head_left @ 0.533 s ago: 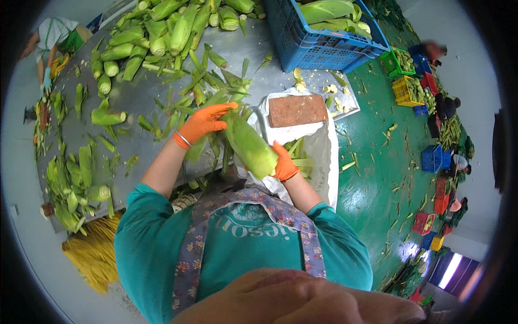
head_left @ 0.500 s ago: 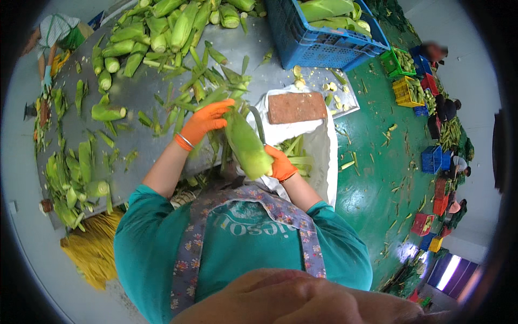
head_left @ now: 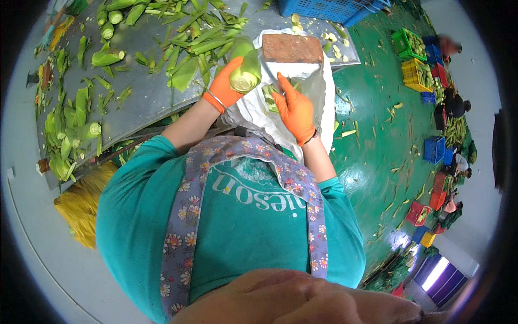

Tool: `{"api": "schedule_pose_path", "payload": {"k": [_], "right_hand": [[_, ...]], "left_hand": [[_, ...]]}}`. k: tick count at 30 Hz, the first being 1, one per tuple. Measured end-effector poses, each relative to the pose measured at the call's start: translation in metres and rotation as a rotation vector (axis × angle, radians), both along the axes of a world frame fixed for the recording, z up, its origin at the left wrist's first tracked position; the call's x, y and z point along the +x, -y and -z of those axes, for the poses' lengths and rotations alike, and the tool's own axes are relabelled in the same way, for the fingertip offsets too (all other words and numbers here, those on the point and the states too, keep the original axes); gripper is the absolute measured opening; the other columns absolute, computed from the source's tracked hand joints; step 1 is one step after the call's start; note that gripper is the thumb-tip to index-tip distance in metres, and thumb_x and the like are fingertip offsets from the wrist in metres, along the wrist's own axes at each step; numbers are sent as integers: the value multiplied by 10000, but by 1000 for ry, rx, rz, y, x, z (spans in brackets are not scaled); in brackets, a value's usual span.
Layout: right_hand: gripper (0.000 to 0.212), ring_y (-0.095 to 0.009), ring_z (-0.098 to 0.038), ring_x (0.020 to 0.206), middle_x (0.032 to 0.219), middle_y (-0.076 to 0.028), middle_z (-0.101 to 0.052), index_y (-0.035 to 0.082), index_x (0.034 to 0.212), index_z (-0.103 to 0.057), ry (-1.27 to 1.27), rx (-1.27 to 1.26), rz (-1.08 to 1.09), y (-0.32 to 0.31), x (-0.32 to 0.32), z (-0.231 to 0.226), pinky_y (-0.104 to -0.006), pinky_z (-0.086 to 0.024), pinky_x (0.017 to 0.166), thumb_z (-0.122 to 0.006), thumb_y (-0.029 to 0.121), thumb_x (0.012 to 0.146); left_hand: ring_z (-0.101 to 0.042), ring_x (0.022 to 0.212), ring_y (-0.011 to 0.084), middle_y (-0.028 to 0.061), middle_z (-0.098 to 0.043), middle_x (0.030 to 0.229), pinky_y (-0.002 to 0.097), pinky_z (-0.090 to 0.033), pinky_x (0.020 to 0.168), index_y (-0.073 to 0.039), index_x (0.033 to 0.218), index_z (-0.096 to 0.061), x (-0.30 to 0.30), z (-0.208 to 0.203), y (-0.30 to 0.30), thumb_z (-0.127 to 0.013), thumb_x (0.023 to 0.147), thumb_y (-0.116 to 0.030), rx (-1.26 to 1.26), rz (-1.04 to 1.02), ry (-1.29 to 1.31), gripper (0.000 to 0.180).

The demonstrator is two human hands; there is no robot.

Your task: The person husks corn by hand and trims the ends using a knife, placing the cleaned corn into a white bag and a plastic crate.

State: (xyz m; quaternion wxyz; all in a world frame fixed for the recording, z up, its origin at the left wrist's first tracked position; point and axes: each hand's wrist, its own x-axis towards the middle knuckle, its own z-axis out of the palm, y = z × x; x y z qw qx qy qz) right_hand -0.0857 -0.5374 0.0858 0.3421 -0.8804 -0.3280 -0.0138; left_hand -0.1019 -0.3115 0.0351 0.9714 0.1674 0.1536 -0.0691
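Observation:
My left hand [head_left: 224, 87], in an orange glove, is closed around an ear of corn in its green husk [head_left: 246, 67]. The pale cut base of the ear faces me. My right hand [head_left: 297, 114], also gloved in orange, is above a white sack [head_left: 318, 116], apart from the corn. Its index finger points forward with the thumb near it, and the other fingers are hidden. Something narrow and greyish shows between finger and thumb, too small to name. A reddish brick [head_left: 292, 48] lies on the sack's far edge, on the metal table [head_left: 145, 102]. Green husks [head_left: 270, 98] lie inside the sack.
Loose husk leaves [head_left: 205, 40] and more unpeeled corn [head_left: 108, 58] lie on the table. A blue crate [head_left: 324, 12] stands at its far right. Yellow sacking [head_left: 86, 202] is at lower left. Coloured crates [head_left: 415, 75] and people line the green floor's far right.
The ear has turned so its base faces me, now in my left hand alone. My right hand has let go of it and moved right, over the sack. The view has shifted.

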Motion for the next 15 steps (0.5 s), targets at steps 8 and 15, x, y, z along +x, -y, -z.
{"api": "schedule_pose_path", "payload": {"k": [8, 15], "right_hand": [[826, -345, -646, 715, 867, -152, -667, 64, 1575, -203, -51, 134, 19, 20, -44, 8, -423, -495, 625, -668, 219, 909], [745, -347, -660, 742, 953, -164, -682, 56, 1555, -272, 25, 75, 189, 17, -43, 5, -402, -505, 641, -645, 216, 930]], "left_hand": [[-591, 1200, 248, 54, -635, 1293, 448, -487, 1011, -150, 1352, -555, 2, -8, 45, -481, 1028, -415, -367, 444, 55, 424], [-568, 1233, 225, 47, -592, 1343, 415, -455, 1056, -129, 1406, -446, -16, -29, 71, -440, 1057, -338, 506, 259, 366, 407]]}}
